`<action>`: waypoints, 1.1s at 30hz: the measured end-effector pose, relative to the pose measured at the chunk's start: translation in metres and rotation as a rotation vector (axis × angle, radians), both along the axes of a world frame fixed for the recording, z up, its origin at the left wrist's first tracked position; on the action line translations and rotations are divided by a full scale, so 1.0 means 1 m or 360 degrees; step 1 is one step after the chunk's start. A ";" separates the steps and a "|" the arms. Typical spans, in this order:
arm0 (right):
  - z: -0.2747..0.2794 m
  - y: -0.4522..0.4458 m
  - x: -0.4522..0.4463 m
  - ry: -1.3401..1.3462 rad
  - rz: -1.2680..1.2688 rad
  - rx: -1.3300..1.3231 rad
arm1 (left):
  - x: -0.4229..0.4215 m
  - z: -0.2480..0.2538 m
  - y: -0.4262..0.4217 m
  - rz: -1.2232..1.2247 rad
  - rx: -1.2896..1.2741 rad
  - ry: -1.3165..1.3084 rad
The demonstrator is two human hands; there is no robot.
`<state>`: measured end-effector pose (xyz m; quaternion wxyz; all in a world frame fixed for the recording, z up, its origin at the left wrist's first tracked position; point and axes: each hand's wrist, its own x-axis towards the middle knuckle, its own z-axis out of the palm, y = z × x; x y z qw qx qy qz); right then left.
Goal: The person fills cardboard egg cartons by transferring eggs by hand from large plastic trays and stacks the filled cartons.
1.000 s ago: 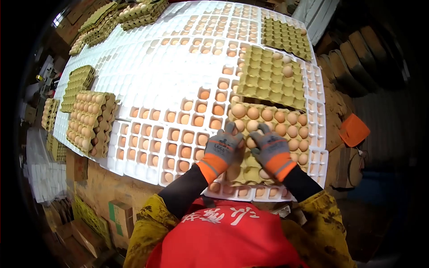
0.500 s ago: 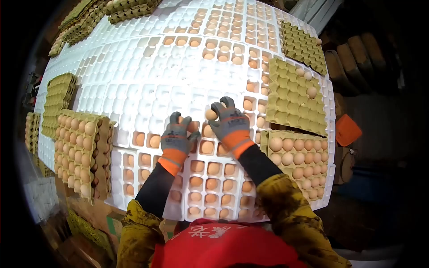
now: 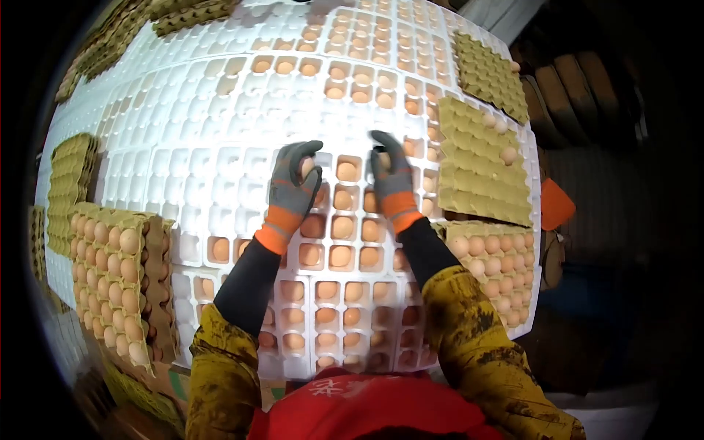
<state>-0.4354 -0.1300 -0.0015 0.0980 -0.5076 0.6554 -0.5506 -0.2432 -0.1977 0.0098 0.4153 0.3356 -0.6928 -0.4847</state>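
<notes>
My left hand (image 3: 292,187), in a grey and orange glove, curls its thumb and fingers around an egg (image 3: 306,168) over the white foam tray (image 3: 281,284). To its right, my right hand (image 3: 394,176), gloved alike, has bent fingers around another egg (image 3: 384,159), partly hidden by them. Between the hands a brown egg (image 3: 346,171) sits in a cell. Below it, a column of cells holds more eggs, including one egg (image 3: 342,227) between my wrists. Cells under both palms are partly covered.
Pulp trays full of eggs (image 3: 110,275) lean at the left, and another filled pulp tray (image 3: 490,229) lies right. A green pulp tray (image 3: 477,180) carries a few loose eggs (image 3: 508,155). More pulp trays (image 3: 70,194) stand far left. An orange object (image 3: 557,204) is beyond the right edge.
Both hands have moved farther up the tray and spread apart. Eggs now show in the cells between and below them. The whole view has shifted slightly.
</notes>
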 end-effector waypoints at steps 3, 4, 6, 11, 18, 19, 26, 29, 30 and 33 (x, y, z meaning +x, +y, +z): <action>-0.009 0.022 0.002 0.0791 0.0016 0.0339 | -0.017 -0.056 -0.023 0.0032 -0.1047 -0.0661; 0.020 0.032 0.007 0.0666 0.0013 0.0316 | -0.025 -0.068 -0.021 0.0109 -0.1148 -0.0850; 0.069 0.079 0.008 0.0206 0.0169 0.0323 | -0.022 -0.023 0.000 0.0185 -0.1099 -0.0853; 0.161 0.245 -0.066 -0.0133 -0.0150 0.0602 | -0.002 0.055 0.100 -0.0205 -0.0349 -0.0315; 0.164 0.377 -0.112 -0.0040 -0.0048 0.0972 | -0.067 0.087 0.234 -0.0451 -0.0691 -0.0399; 0.159 0.373 -0.111 0.0450 0.0069 0.0895 | -0.083 0.089 0.242 -0.0492 -0.0767 -0.0495; 0.106 0.357 -0.113 0.0656 0.0198 0.1028 | -0.127 0.079 0.255 -0.0516 -0.0936 -0.0831; 0.109 0.376 -0.129 -0.0463 0.0148 0.0657 | -0.114 0.075 0.258 -0.0404 0.0267 -0.0163; 0.112 0.387 -0.137 -0.1006 0.0121 0.0538 | -0.106 0.069 0.254 -0.0412 0.0671 0.0178; 0.144 0.404 -0.135 -0.1682 0.0125 0.0185 | -0.114 0.076 0.266 -0.0409 0.0856 0.0169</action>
